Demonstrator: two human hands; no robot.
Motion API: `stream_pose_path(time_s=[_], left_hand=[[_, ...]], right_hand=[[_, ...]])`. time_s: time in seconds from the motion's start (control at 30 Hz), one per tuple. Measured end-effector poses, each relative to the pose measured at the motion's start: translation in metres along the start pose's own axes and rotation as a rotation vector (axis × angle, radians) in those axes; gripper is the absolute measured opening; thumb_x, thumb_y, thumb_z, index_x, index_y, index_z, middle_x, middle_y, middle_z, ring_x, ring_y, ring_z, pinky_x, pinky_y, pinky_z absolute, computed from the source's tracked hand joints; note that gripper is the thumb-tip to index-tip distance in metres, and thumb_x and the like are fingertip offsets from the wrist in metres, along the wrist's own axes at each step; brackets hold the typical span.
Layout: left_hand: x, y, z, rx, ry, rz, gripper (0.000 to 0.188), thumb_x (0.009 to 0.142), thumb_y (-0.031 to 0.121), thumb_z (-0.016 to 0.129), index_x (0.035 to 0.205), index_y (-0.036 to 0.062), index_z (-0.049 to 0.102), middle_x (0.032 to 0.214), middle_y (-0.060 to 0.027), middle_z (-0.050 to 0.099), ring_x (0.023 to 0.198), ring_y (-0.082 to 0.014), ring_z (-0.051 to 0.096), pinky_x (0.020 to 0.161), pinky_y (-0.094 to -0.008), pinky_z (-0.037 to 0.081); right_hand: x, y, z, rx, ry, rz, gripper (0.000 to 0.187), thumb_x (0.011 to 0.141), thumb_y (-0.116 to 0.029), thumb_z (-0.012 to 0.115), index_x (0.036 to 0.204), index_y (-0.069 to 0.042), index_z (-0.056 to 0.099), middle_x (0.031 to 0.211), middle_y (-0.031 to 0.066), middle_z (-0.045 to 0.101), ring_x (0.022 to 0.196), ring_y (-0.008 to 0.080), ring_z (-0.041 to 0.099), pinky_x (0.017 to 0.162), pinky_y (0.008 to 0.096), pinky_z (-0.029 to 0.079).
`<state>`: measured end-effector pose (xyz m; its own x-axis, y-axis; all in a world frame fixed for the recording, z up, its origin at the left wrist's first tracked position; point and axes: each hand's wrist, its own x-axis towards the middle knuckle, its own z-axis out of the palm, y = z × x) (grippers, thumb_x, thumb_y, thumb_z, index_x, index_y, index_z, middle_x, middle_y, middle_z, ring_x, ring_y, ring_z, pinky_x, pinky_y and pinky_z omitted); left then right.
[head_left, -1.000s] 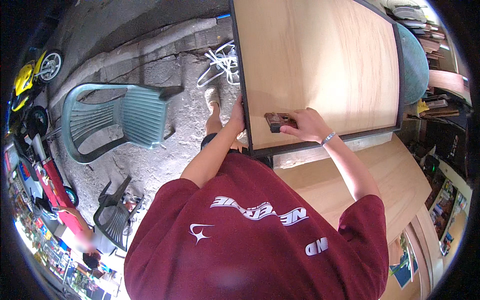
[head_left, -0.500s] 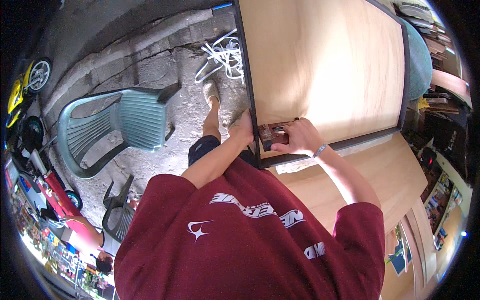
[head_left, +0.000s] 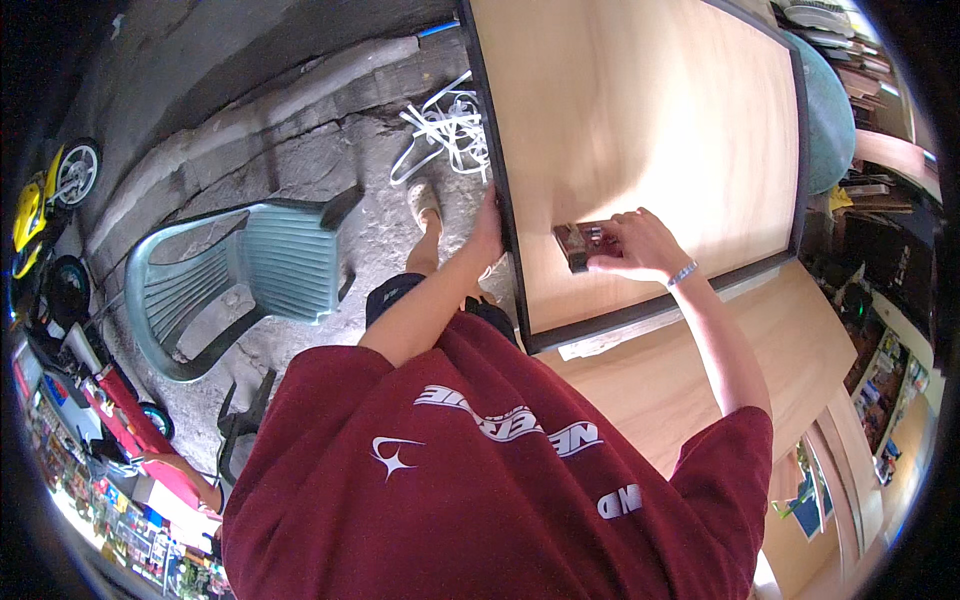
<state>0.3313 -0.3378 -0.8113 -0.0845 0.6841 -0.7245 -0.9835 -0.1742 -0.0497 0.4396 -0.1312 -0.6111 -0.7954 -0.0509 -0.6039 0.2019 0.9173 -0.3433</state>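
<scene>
A large pale plywood panel (head_left: 650, 120) with a dark frame lies in front of me. My left hand (head_left: 490, 228) grips the dark frame on the panel's left edge. My right hand (head_left: 640, 245) rests on the panel near its lower edge and holds a small dark brown block-shaped tool (head_left: 577, 243) flat against the wood. Its fingers cover the tool's right end. My maroon shirt fills the lower part of the view.
More plywood boards (head_left: 700, 370) lie under the panel on the right. A green plastic chair (head_left: 250, 285) stands on the rough concrete floor to the left, with a tangle of white straps (head_left: 450, 130) beyond it. A teal rounded object (head_left: 830, 110) sits past the panel's far edge.
My right hand has slid the small tool slightly rightward on the panel. My left hand, close to the tool half a second ago, is back on the frame edge.
</scene>
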Motion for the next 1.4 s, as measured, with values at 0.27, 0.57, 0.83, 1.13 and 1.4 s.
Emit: stream_pose_path(time_s=[0.27,0.57,0.83,1.13,1.4], left_hand=[[0.012,0.018,0.026,-0.033,0.039,0.021,0.055,0.102,0.051,0.034,0.122,0.0086,0.063,0.117,-0.0117,0.067,0.106,-0.0277,0.064,0.096,-0.045,0.051],[0.006,0.018,0.034,-0.068,0.205,-0.042,0.05,0.1,0.05,0.036,0.112,0.0115,0.067,0.109,-0.0092,0.069,0.101,-0.0278,0.064,0.094,-0.0446,0.05],[0.001,0.019,0.03,0.028,0.084,0.073,0.048,0.103,0.048,0.037,0.112,0.0117,0.067,0.112,-0.0075,0.069,0.103,-0.0228,0.064,0.093,-0.0375,0.05],[0.035,0.104,0.064,0.082,0.199,0.092,0.054,0.103,0.052,0.042,0.127,0.0068,0.06,0.123,-0.0143,0.065,0.099,-0.0282,0.066,0.087,-0.0422,0.055],[0.05,0.116,0.085,0.014,0.126,0.105,0.057,0.102,0.052,0.035,0.121,0.006,0.063,0.123,-0.0159,0.065,0.11,-0.0336,0.06,0.1,-0.0458,0.047]], right_hand=[[0.069,-0.022,-0.005,-0.015,-0.045,-0.082,0.076,0.079,-0.084,0.05,0.089,-0.013,0.075,0.075,0.0111,0.07,0.073,0.0341,0.067,0.082,0.043,0.047],[0.07,-0.032,-0.017,-0.055,-0.085,-0.023,0.067,0.078,-0.079,0.056,0.078,-0.015,0.074,0.069,0.0085,0.067,0.069,0.0309,0.064,0.077,0.0411,0.047],[0.068,-0.029,-0.029,-0.018,0.052,-0.129,0.07,0.074,-0.08,0.058,0.082,-0.013,0.076,0.071,0.0097,0.069,0.075,0.0331,0.066,0.076,0.0441,0.049],[0.099,0.043,-0.086,0.008,0.012,-0.026,0.075,0.079,-0.08,0.056,0.07,-0.007,0.07,0.07,0.0122,0.068,0.066,0.0332,0.067,0.061,0.0432,0.051],[0.149,-0.018,-0.122,-0.042,-0.016,-0.029,0.057,0.084,-0.064,0.064,0.077,-0.008,0.07,0.07,0.0103,0.067,0.069,0.0321,0.065,0.078,0.0436,0.048]])
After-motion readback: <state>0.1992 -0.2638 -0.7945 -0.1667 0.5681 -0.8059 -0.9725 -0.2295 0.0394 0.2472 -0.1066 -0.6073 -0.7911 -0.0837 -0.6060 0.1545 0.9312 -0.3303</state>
